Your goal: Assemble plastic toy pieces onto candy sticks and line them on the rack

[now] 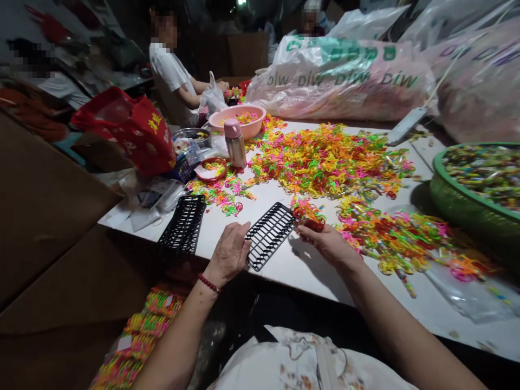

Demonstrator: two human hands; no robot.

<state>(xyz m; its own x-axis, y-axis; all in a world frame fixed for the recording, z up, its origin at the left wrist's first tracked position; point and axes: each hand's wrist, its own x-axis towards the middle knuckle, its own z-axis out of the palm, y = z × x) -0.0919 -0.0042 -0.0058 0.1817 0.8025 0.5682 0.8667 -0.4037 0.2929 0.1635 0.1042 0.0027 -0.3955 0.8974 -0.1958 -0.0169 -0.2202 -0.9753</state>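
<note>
Gripped in the left hand [229, 249] along one edge, a black rack [271, 236] slants over the white table [215, 225] — the right hand [325, 241] pinches a bunch of bright pieces [307, 210] at the rack's right end. Beyond the rack spreads a colorful heap [325, 162]; left of it lie stacked racks [183, 223], behind it a pink-topped flask [235, 146], well to its right a green basin [467, 197].

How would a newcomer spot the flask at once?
On the white table, find the big colourful heap. At its left edge, in front of the pink basin, stands the flask: upright and slim, silver below, pink on top, unlike the wide basin.
</note>
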